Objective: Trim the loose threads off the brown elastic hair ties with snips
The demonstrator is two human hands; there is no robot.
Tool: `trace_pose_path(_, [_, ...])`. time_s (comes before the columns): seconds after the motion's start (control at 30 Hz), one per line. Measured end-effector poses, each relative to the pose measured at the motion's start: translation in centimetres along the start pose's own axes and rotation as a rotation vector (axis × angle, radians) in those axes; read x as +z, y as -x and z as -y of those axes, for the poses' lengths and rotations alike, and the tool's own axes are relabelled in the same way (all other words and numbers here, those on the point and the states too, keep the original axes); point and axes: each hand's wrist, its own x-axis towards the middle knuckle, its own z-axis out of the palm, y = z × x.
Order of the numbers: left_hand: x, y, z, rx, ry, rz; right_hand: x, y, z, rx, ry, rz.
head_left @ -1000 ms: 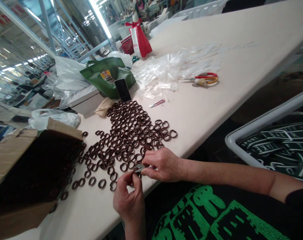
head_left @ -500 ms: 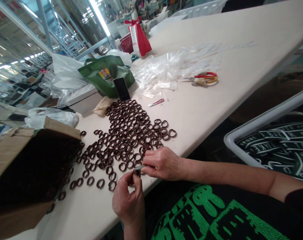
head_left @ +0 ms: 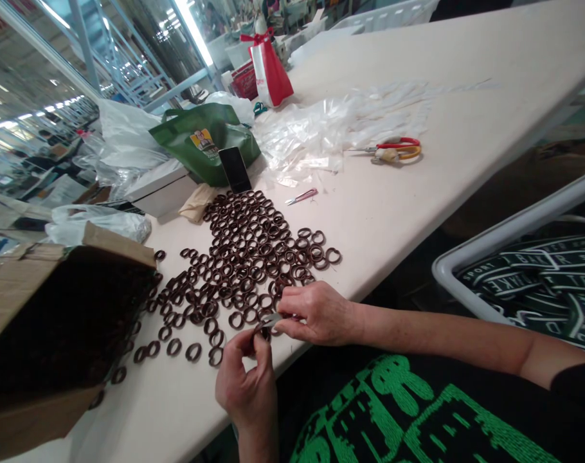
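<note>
Several dark brown rings [head_left: 244, 257] lie spread over the cream table [head_left: 398, 212]. At the table's near edge my left hand [head_left: 248, 386] pinches one brown ring [head_left: 263, 333] between thumb and fingers. My right hand [head_left: 316, 314] is closed on a small metal snipper [head_left: 272, 320], whose tip touches that ring. Both hands meet just in front of the ring pile.
An open cardboard box [head_left: 46, 321] full of dark rings stands at the left. Behind the pile are a black phone [head_left: 235, 168], a green bag [head_left: 203, 145], clear plastic bags [head_left: 331, 128], red-handled scissors [head_left: 396, 150], pink snips [head_left: 302, 196] and a red gift bag [head_left: 269, 71]. A white-railed bin [head_left: 509, 231] stands at the right.
Both hands stay together at the table edge with only slight finger shifts; the view has drifted a little.
</note>
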Motion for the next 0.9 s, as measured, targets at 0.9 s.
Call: trace_pose_path(0.9, [0.3, -0.9, -0.1, -1.125, 1.581, 0.386, -0.4, -0.5, -0.8, 0.316, -0.489, 0.089])
